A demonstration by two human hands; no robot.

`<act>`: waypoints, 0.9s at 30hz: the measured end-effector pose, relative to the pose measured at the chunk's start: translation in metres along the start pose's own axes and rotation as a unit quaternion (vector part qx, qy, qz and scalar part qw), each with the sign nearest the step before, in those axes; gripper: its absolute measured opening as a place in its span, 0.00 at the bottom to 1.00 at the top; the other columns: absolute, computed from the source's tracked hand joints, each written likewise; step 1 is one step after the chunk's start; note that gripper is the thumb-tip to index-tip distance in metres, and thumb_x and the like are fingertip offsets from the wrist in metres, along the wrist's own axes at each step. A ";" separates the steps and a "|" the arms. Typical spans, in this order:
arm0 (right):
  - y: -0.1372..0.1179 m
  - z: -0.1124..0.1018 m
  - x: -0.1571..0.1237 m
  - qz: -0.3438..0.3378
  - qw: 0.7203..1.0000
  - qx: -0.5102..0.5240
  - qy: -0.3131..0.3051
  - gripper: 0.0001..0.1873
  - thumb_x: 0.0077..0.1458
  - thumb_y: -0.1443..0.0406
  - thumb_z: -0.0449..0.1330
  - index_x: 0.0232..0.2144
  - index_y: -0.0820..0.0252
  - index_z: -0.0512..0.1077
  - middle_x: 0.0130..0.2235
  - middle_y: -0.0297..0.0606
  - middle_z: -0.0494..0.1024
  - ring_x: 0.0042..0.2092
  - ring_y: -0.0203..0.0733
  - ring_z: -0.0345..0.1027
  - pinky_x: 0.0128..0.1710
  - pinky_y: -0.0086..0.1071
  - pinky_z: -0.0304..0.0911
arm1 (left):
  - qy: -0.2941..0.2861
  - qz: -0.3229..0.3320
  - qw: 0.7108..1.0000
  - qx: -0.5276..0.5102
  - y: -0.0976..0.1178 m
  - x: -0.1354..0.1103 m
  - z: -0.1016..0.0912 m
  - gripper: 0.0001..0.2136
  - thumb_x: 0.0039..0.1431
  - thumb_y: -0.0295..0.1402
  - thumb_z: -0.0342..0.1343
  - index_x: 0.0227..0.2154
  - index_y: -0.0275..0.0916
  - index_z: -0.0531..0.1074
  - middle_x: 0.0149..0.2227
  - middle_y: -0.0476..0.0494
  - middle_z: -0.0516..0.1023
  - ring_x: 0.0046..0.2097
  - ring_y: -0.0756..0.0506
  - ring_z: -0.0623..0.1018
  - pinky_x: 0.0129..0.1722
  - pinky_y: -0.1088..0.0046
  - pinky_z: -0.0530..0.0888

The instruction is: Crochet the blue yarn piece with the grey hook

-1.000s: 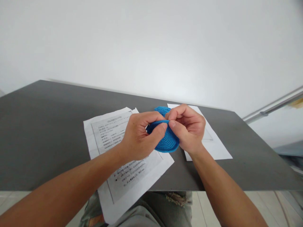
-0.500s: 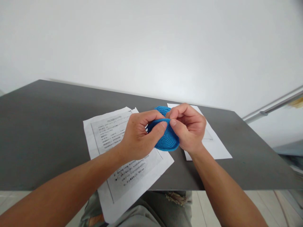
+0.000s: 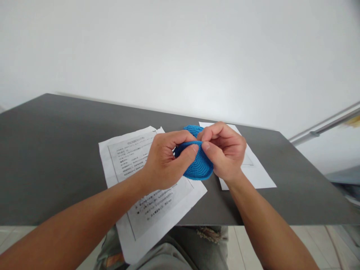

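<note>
A round blue crocheted piece [image 3: 198,167] is held just above the dark grey table [image 3: 56,150], near its front edge. My left hand [image 3: 164,159] pinches its upper rim between thumb and forefinger. My right hand [image 3: 225,152] pinches the same rim right beside it, thumb tips almost touching. A second bit of blue crochet [image 3: 193,130] shows behind the fingers; whether it is a separate piece I cannot tell. Both hands are closed.
A printed sheet of paper [image 3: 135,161] lies under my left hand and hangs over the table's front edge. Another white sheet [image 3: 255,174] lies under my right hand. A metal rail [image 3: 323,127] runs at the right. A white wall stands behind the table.
Both hands and the blue piece have crept slightly upward; the grip is unchanged.
</note>
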State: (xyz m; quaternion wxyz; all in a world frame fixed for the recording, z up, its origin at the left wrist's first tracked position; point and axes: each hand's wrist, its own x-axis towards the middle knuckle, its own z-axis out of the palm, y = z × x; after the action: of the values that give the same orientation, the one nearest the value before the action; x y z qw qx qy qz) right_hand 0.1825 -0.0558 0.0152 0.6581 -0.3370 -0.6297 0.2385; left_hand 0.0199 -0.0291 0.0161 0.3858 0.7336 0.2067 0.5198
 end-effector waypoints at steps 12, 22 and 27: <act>-0.001 0.001 -0.001 0.001 1.000 0.005 -0.006 0.06 0.54 0.69 0.67 0.27 0.55 0.76 0.23 0.29 0.74 0.25 0.34 0.65 0.23 0.29 0.59 | -0.002 0.020 1.000 0.012 0.001 0.000 -0.001 0.11 0.61 0.25 0.56 0.22 0.36 0.74 0.20 0.56 0.66 0.23 0.56 0.63 0.22 0.78 0.59; -0.003 0.000 -0.001 0.022 0.999 -0.041 -0.002 0.05 0.51 0.66 0.67 0.26 0.54 0.74 0.22 0.29 0.73 0.24 0.35 0.63 0.22 0.30 0.58 | -0.009 0.012 1.000 0.027 0.002 0.001 -0.001 0.11 0.60 0.27 0.56 0.22 0.37 0.74 0.20 0.55 0.66 0.23 0.54 0.62 0.22 0.76 0.58; -0.003 0.000 -0.001 0.015 0.999 -0.030 -0.004 0.05 0.51 0.68 0.67 0.26 0.54 0.74 0.22 0.29 0.72 0.24 0.35 0.63 0.23 0.30 0.57 | -0.014 0.016 0.999 0.028 0.002 0.001 -0.002 0.11 0.61 0.26 0.56 0.23 0.37 0.74 0.20 0.55 0.66 0.23 0.54 0.62 0.22 0.75 0.58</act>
State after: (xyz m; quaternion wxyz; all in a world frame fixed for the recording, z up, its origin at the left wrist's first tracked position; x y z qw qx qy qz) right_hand 0.1823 -0.0587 0.0162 0.6413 -0.3652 -0.6343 0.2302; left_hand 0.0189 -0.0288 0.0187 0.3600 0.7545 0.2040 0.5094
